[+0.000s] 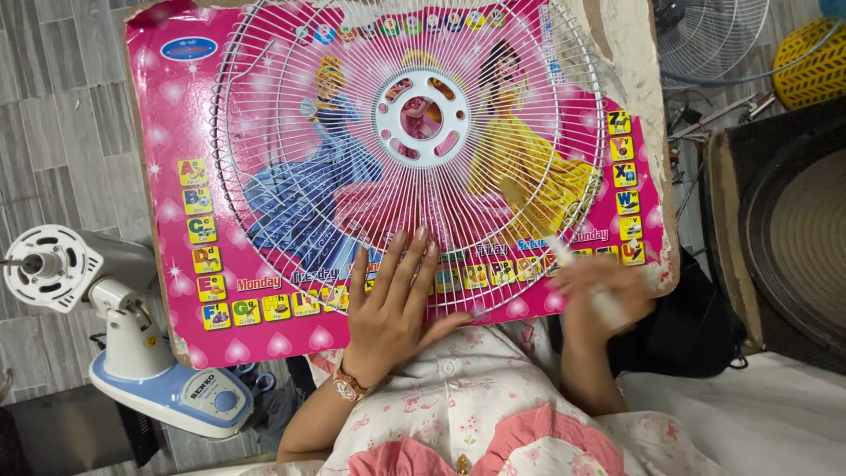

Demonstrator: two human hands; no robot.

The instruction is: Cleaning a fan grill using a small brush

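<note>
My right hand (599, 286) is a blur, and so is the pale-handled brush (551, 234) it grips. Above my left hand (392, 304), the white fan grille (414, 115) runs past the top edge, veiling the pink board (167, 159) beneath.

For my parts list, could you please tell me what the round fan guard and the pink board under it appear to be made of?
Fan guard: thin white-coated metal wire, probably, from its fine glossy spokes; its hub looks like moulded plastic. Pink board: printed glossy cardboard, likely, since worn brown edges show.
</note>
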